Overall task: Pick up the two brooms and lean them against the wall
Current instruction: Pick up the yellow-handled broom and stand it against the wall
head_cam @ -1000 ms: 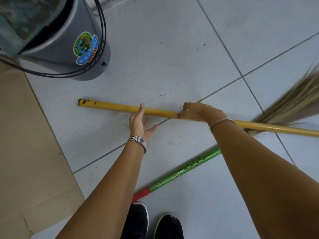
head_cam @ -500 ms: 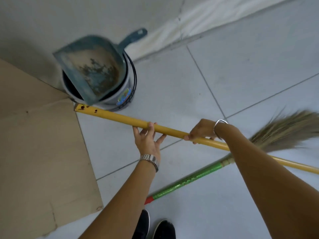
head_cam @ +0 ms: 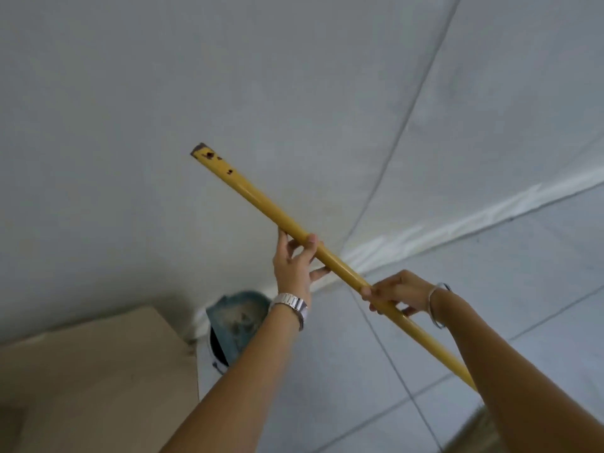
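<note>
The pale grey wall (head_cam: 163, 93) filled most of the scene, meeting a second wall at a corner seam that ran down to a white strip along the base. Below it lay the floor (head_cam: 523, 289) of light tiles with thin dark joints. A flat sheet of tan cardboard (head_cam: 98, 371) sat at the lower left, close to the wall. Just beside its far corner stood a bucket (head_cam: 217, 358), with a blue-green dustpan (head_cam: 238, 318) resting in its mouth, partly hidden behind a forearm. Across the middle, well off the floor, slanted the yellow broom handle (head_cam: 261, 204), its chipped tip pointing up toward the wall and its lower length running down to the right behind an arm; a blurred patch of bristles showed at the bottom right edge. The right hand (head_cam: 400, 294) was curled firmly around the handle, fingers wrapped over the top and thumb beneath, a thin bangle (head_cam: 434, 305) on that wrist. The left hand (head_cam: 294, 263) sat higher up the handle, fingers loosely spread against it rather than closed tight, with the thumb laid over the top. A silver watch (head_cam: 292, 304) circled that wrist.
</note>
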The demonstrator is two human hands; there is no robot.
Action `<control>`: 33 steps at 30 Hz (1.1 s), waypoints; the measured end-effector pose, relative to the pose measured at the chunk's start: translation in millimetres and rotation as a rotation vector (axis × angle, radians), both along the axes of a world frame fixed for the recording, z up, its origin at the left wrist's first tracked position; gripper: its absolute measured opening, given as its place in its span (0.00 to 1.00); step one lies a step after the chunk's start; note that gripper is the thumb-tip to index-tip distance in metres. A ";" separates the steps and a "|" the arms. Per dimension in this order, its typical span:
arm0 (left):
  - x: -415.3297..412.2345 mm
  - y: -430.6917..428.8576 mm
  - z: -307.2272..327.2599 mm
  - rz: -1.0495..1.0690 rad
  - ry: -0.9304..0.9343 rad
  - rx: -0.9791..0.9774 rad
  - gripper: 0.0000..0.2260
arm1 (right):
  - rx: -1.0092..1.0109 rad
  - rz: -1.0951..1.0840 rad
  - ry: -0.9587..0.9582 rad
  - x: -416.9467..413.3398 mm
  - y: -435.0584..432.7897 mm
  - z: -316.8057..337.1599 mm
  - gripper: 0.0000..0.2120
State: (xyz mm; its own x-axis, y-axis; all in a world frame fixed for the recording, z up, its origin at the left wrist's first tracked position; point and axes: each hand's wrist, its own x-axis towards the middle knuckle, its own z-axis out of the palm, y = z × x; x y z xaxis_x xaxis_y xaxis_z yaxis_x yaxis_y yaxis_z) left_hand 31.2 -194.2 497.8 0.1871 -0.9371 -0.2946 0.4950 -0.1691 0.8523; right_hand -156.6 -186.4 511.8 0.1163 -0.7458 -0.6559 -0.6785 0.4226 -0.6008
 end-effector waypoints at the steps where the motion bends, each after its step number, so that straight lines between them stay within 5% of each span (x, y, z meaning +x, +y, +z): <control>1: 0.3 -5.1 34.9 -0.017 -0.017 -0.034 0.30 | -0.032 -0.025 -0.012 0.5 0.2 32.3 0.15; 7: -5.5 -7.4 220.1 -0.110 -0.140 -0.228 0.30 | -0.243 -0.119 -0.129 -3.2 23.2 194.8 0.10; 12: -14.8 26.4 340.0 -0.194 -0.187 -0.359 0.29 | -0.354 -0.183 -0.229 -11.3 65.8 293.3 0.15; 18: -30.4 75.7 419.6 -0.271 -0.103 -0.431 0.15 | -0.386 -0.191 -0.290 -26.4 112.0 359.6 0.23; 27: -66.0 133.4 529.5 -0.304 -0.201 -0.602 0.17 | -0.610 -0.250 -0.348 -45.7 169.9 445.1 0.29; 33: -85.6 164.2 604.9 -0.272 -0.278 -0.733 0.20 | -0.792 -0.287 -0.435 -43.9 198.5 499.8 0.20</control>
State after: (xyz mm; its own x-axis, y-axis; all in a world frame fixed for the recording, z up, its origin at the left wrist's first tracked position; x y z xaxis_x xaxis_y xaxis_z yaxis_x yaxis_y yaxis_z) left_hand -54.4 -30.0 1102.7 -0.0984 -0.8964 0.4321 0.2719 0.3935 0.8782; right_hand -200.5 12.2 1011.6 -0.0253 -0.9935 0.1107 -0.2609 -0.1003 -0.9601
